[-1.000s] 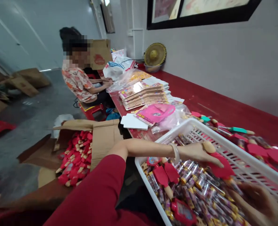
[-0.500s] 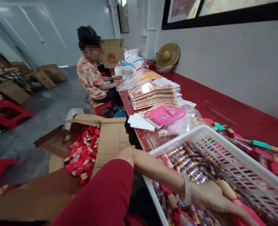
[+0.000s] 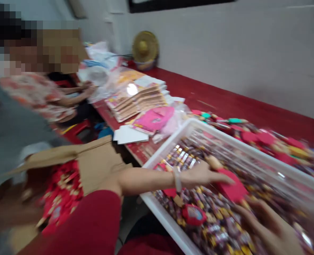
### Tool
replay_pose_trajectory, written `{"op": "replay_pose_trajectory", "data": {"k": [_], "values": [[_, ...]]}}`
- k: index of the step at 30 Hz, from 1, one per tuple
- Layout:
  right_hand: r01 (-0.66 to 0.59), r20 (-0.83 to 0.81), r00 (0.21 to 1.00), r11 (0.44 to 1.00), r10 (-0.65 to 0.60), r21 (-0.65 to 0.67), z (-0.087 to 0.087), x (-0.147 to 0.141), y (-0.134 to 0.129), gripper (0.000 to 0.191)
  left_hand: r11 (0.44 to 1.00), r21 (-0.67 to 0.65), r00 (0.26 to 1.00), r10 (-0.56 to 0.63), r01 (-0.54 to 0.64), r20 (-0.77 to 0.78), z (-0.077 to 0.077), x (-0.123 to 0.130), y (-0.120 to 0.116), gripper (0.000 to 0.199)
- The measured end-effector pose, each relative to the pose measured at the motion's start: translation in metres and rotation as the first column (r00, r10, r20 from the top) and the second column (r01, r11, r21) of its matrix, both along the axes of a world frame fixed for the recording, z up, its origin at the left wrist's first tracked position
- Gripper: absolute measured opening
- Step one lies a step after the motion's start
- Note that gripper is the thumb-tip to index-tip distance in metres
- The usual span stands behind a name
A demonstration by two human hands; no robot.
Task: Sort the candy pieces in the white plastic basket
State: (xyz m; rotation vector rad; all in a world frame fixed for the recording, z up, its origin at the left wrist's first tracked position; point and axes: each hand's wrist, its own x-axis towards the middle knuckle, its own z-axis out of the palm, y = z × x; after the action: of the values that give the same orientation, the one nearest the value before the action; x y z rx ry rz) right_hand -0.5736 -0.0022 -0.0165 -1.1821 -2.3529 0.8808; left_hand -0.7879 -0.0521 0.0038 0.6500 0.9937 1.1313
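Note:
My left hand (image 3: 199, 174), wearing a pale bangle on its wrist, is closed on a red paddle-shaped piece (image 3: 233, 186) above a white plastic basket (image 3: 170, 146). A wooden handle (image 3: 214, 163) sticks out at the upper end of this piece, and a small wooden tip shows at its lower end. Close to that lower end is my right hand (image 3: 268, 225), its visible fingers apart, somewhat blurred. Below both hands lie many small wrapped, dark sticks with yellow ends (image 3: 212, 212). Another red piece with a clear window (image 3: 194, 214) rests on them.
Red, green and yellow pieces (image 3: 263, 138) lie behind the basket. A pink item (image 3: 155, 118) and stacked printed cards (image 3: 138, 101) are farther along the red table (image 3: 199, 92). On the left, a cardboard box (image 3: 95, 161) holds red pieces. A co-worker (image 3: 40, 95) sits beyond it.
The view has swung right and blurred. My left hand has lifted the red paddle-shaped piece above the basket's contents. My right hand has come into view beside it.

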Motion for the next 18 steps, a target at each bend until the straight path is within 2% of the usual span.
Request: {"op": "replay_pose_trajectory", "data": {"k": [1,3,4,5,6,7,8,9,10,11,12,13,14,15,16,17,18], "values": [[0.067,-0.011,0.998,0.996,-0.066,0.052,0.005,0.003,-0.009,0.047,0.996,-0.061,0.998,0.057,-0.058,-0.016,0.002,-0.003,-0.002,0.034],[0.147,-0.07,0.988,0.983,-0.139,0.114,0.012,0.001,-0.021,0.049,0.995,-0.093,0.999,0.017,-0.019,-0.029,0.005,-0.01,-0.001,0.036],[0.156,-0.11,0.983,0.986,-0.149,0.063,0.013,-0.002,-0.023,0.048,0.997,-0.081,1.0,-0.021,0.019,-0.024,0.006,-0.013,0.002,0.036],[0.13,-0.158,0.978,0.989,-0.139,-0.067,0.014,-0.005,-0.024,0.046,0.997,-0.049,0.998,-0.062,0.061,-0.014,0.007,-0.015,0.003,0.034],[0.067,-0.216,0.968,0.963,-0.126,-0.26,0.014,-0.007,-0.024,0.046,0.996,-0.011,0.996,-0.09,0.09,-0.005,0.008,-0.016,0.004,0.03],[-0.023,-0.273,0.955,0.883,-0.12,-0.469,0.014,-0.007,-0.023,0.049,0.992,0.037,0.993,-0.118,0.118,0.0,0.009,-0.017,0.004,0.026],[-0.117,-0.314,0.942,0.766,-0.115,-0.632,0.014,-0.006,-0.022,0.052,0.985,0.085,0.989,-0.149,0.148,-0.004,0.01,-0.017,0.003,0.023],[-0.175,-0.335,0.936,0.679,-0.11,-0.713,0.013,-0.005,-0.021,0.054,0.978,0.119,0.985,-0.172,0.174,-0.02,0.011,-0.016,0.001,0.022],[-0.184,-0.334,0.938,0.678,-0.096,-0.712,0.013,-0.003,-0.02,0.053,0.975,0.133,0.984,-0.174,0.178,-0.042,0.011,-0.015,0.0,0.023],[-0.151,-0.316,0.946,0.764,-0.072,-0.627,0.012,-0.002,-0.019,0.05,0.979,0.125,0.986,-0.154,0.161,-0.061,0.011,-0.014,-0.001,0.025],[-0.088,-0.284,0.957,0.887,-0.05,-0.453,0.012,-0.001,-0.018,0.045,0.986,0.101,0.99,-0.123,0.129,-0.067,0.01,-0.013,-0.001,0.027],[-0.022,-0.249,0.968,0.976,-0.034,-0.217,0.012,0.0,-0.018,0.04,0.993,0.07,0.994,-0.091,0.095,-0.061,0.008,-0.013,-0.001,0.03],[0.029,-0.225,0.974,0.999,-0.025,0.013,0.012,0.0,-0.02,0.035,0.997,0.042,0.997,-0.066,0.068,-0.045,0.006,-0.012,0.0,0.032],[0.056,-0.215,0.976,0.984,-0.019,0.167,0.013,0.0,-0.022,0.033,0.998,0.027,0.998,-0.06,0.061,-0.024,0.004,-0.012,0.0,0.034],[0.06,-0.215,0.976,0.977,-0.014,0.206,0.014,-0.001,-0.024,0.032,0.996,0.03,0.997,-0.08,0.08,-0.001,0.003,-0.013,0.0,0.035],[0.052,-0.234,0.972,0.99,-0.02,0.133,0.015,-0.002,-0.026,0.03,0.992,0.044,0.993,-0.12,0.119,0.017,0.002,-0.014,0.0,0.036],[0.03,-0.272,0.962,0.999,-0.037,-0.031,0.016,-0.002,-0.028,0.029,0.985,0.069,0.986,-0.162,0.16,0.027,0.001,-0.015,-0.001,0.037]]}}
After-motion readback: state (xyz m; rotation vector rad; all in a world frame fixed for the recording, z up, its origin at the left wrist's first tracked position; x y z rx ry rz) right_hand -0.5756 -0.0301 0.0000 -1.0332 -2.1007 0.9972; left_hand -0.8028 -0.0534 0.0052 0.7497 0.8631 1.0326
